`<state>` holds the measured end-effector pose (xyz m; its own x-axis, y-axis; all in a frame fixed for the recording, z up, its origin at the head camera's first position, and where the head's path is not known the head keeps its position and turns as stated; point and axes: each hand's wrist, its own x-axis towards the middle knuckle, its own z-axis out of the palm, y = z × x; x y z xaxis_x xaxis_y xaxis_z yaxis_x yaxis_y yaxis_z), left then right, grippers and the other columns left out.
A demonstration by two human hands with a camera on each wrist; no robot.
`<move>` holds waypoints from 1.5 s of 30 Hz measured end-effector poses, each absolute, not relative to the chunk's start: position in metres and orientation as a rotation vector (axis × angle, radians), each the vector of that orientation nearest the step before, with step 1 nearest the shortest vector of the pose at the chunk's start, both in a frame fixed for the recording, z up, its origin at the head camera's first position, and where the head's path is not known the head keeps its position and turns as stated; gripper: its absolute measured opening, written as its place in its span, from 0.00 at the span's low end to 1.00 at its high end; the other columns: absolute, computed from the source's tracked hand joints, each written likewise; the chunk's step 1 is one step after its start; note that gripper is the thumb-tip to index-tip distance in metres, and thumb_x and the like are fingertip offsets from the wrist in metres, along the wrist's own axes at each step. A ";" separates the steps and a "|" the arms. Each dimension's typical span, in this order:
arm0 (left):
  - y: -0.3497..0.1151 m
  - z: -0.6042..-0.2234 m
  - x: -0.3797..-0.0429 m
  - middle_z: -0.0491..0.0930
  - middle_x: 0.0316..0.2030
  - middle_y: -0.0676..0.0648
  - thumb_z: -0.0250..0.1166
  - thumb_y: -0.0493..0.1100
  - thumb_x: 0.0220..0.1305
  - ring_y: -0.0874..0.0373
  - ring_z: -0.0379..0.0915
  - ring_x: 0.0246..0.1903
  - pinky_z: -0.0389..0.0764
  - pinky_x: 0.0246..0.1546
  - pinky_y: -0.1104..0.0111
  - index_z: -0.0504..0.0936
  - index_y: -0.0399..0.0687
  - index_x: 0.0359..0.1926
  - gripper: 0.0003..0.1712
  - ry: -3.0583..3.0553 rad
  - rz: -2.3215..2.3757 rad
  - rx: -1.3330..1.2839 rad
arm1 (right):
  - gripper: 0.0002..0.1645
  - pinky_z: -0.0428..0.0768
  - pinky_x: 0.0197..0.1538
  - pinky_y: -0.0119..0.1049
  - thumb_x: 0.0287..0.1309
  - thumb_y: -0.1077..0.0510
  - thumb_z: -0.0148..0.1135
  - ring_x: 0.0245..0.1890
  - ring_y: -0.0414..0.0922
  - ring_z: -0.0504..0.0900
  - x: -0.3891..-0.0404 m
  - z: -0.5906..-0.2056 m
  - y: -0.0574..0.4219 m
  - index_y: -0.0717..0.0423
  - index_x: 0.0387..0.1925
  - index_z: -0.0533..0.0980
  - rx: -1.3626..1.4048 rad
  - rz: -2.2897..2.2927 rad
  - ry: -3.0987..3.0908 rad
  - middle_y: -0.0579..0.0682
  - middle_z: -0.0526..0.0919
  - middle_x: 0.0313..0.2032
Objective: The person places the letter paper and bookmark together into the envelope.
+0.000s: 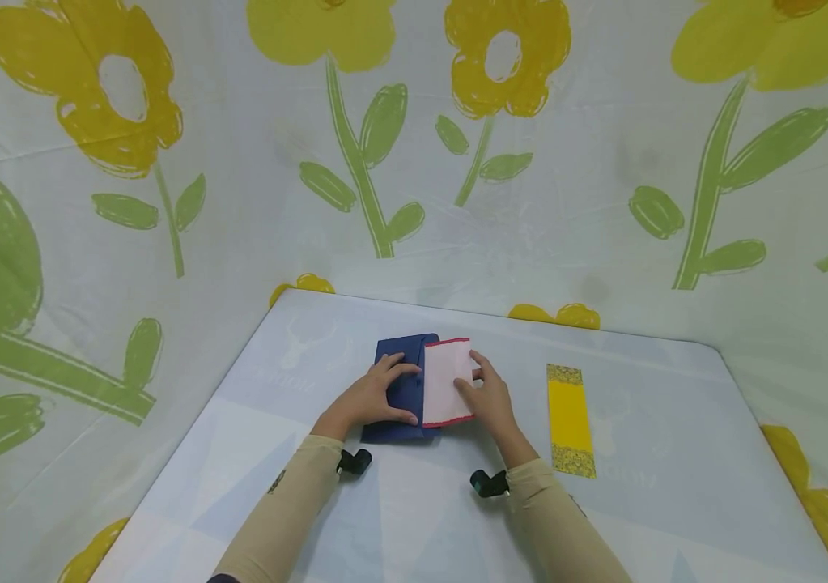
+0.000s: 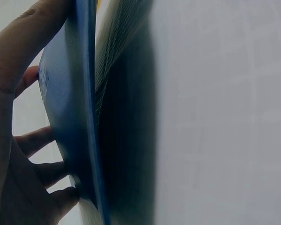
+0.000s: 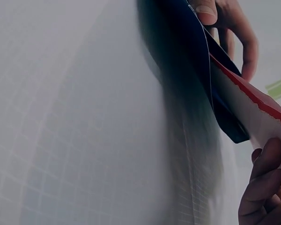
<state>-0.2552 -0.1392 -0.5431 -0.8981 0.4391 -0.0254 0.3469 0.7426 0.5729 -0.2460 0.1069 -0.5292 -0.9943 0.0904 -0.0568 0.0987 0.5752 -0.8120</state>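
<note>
Here's the left hand (image 1: pixel 373 397) gripping a dark blue, rectangular, paper-like envelope (image 1: pixel 406 395) over the pale patterned bench (image 1: pixel 414 510), and the right hand (image 1: pixel 492 400) pinching the outer edge of a pale pink, rectangular, red-edged card (image 1: pixel 448 385), its inner end between the blue layers! Both look feather-light; the card seems thin and springy, likely to bow under a hard push, so a flat pinch mid-edge suits it. The envelope's lip looks easy to crease: soft hold there, thumb and fingers on opposite faces, nothing squeezed.
</note>
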 end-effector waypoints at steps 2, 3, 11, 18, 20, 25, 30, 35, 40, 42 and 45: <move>-0.139 -0.543 -0.255 0.52 0.79 0.44 0.76 0.74 0.44 0.37 0.42 0.78 0.63 0.68 0.38 0.68 0.72 0.71 0.52 2.787 0.866 0.631 | 0.42 0.84 0.46 0.42 0.65 0.53 0.69 0.43 0.52 0.76 -0.246 -0.529 0.106 0.49 0.76 0.62 0.152 -1.420 2.787 0.60 0.80 0.53; -0.139 -0.543 -0.255 0.52 0.79 0.44 0.76 0.74 0.44 0.37 0.42 0.78 0.63 0.68 0.38 0.68 0.73 0.71 0.52 2.788 0.865 0.633 | 0.42 0.85 0.46 0.42 0.65 0.52 0.69 0.43 0.52 0.77 -0.246 -0.530 0.105 0.48 0.76 0.62 0.143 -1.410 2.792 0.60 0.80 0.53; -0.139 -0.543 -0.255 0.52 0.79 0.44 0.76 0.75 0.43 0.37 0.44 0.77 0.64 0.67 0.38 0.68 0.74 0.71 0.53 2.793 0.863 0.635 | 0.42 0.80 0.38 0.36 0.65 0.52 0.69 0.35 0.48 0.76 -0.245 -0.532 0.099 0.50 0.76 0.62 0.086 -1.384 2.814 0.59 0.81 0.51; -0.138 -0.544 -0.255 0.52 0.79 0.45 0.76 0.75 0.43 0.37 0.44 0.78 0.64 0.67 0.38 0.68 0.75 0.71 0.53 2.797 0.852 0.621 | 0.42 0.79 0.35 0.35 0.65 0.51 0.69 0.33 0.47 0.76 -0.244 -0.535 0.096 0.51 0.76 0.63 0.057 -1.381 2.823 0.58 0.81 0.49; -0.138 -0.545 -0.256 0.51 0.79 0.46 0.76 0.75 0.43 0.38 0.43 0.78 0.64 0.67 0.38 0.67 0.75 0.71 0.53 2.797 0.844 0.612 | 0.42 0.78 0.35 0.34 0.65 0.51 0.69 0.33 0.47 0.76 -0.244 -0.537 0.096 0.51 0.76 0.63 0.054 -1.382 2.819 0.57 0.81 0.49; -0.137 -0.544 -0.255 0.51 0.79 0.45 0.75 0.75 0.43 0.37 0.43 0.78 0.64 0.66 0.37 0.67 0.75 0.71 0.53 2.790 0.846 0.605 | 0.42 0.76 0.34 0.34 0.65 0.48 0.68 0.33 0.47 0.75 -0.244 -0.538 0.096 0.52 0.75 0.64 0.046 -1.380 2.818 0.56 0.81 0.47; -0.137 -0.543 -0.254 0.51 0.79 0.45 0.75 0.75 0.44 0.38 0.43 0.78 0.64 0.66 0.38 0.67 0.75 0.71 0.53 2.792 0.847 0.609 | 0.38 0.77 0.35 0.35 0.69 0.45 0.62 0.32 0.46 0.75 -0.243 -0.538 0.097 0.51 0.75 0.64 0.066 -1.370 2.829 0.55 0.81 0.46; -0.138 -0.542 -0.253 0.51 0.79 0.45 0.76 0.75 0.43 0.39 0.44 0.78 0.64 0.67 0.40 0.67 0.75 0.71 0.53 2.792 0.847 0.620 | 0.35 0.79 0.35 0.34 0.71 0.47 0.58 0.31 0.46 0.76 -0.242 -0.537 0.101 0.48 0.75 0.65 0.134 -1.400 2.803 0.54 0.82 0.47; -0.139 -0.542 -0.253 0.51 0.79 0.46 0.76 0.75 0.43 0.38 0.44 0.78 0.64 0.67 0.39 0.68 0.75 0.71 0.53 2.792 0.857 0.617 | 0.35 0.82 0.33 0.34 0.69 0.51 0.60 0.27 0.46 0.77 -0.240 -0.534 0.104 0.48 0.75 0.65 0.123 -1.455 2.767 0.55 0.82 0.47; -0.139 -0.543 -0.253 0.51 0.79 0.46 0.76 0.75 0.44 0.38 0.43 0.78 0.64 0.67 0.39 0.67 0.75 0.71 0.52 2.792 0.854 0.613 | 0.35 0.82 0.32 0.34 0.68 0.53 0.61 0.26 0.45 0.77 -0.240 -0.534 0.104 0.48 0.74 0.65 0.108 -1.471 2.756 0.55 0.82 0.46; -0.139 -0.543 -0.254 0.51 0.79 0.46 0.76 0.75 0.44 0.39 0.43 0.78 0.63 0.67 0.39 0.67 0.75 0.71 0.52 2.792 0.845 0.610 | 0.34 0.80 0.30 0.34 0.68 0.54 0.61 0.24 0.44 0.76 -0.241 -0.535 0.104 0.50 0.73 0.67 0.075 -1.487 2.752 0.54 0.82 0.45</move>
